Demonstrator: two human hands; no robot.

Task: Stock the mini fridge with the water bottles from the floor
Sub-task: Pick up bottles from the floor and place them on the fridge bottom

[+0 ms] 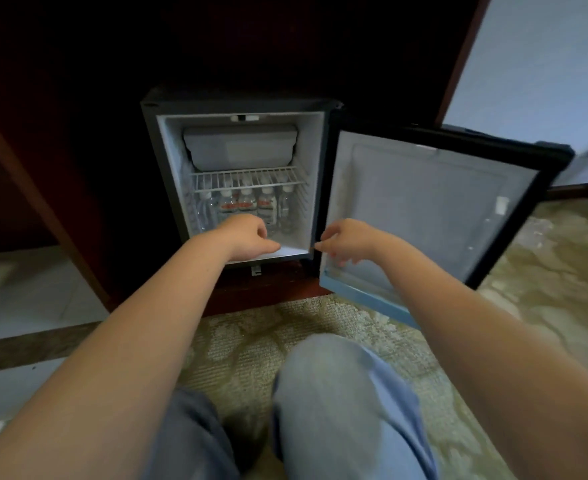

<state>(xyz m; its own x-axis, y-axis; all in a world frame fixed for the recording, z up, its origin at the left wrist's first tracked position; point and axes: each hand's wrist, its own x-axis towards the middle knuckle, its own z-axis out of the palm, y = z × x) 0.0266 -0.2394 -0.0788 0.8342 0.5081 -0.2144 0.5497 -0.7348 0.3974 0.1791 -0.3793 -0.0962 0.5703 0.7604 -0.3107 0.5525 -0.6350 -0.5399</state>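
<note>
1. Fridge position: the mini fridge (168,150) stands in a dark wooden cabinet at the far side of the scene, with its door (424,209) swung fully open to the right.
2. Water bottles (247,204): an upright row on the fridge floor, at the back, directly below the wire shelf (247,176). Five caps are visible.
3. Freezer box (240,147): above the wire shelf, closed.
4. Left hand (247,237): at the front of the lower compartment, just near of the bottles. Fingers are loosely curled, and no bottle is visible in them.
5. Right hand (348,240): at the hinge side of the door, above the blue door rack (365,299). Fingers hang relaxed and slightly spread, holding nothing.
6. Near side: a knee in blue jeans (337,393) over patterned carpet (251,341).
</note>
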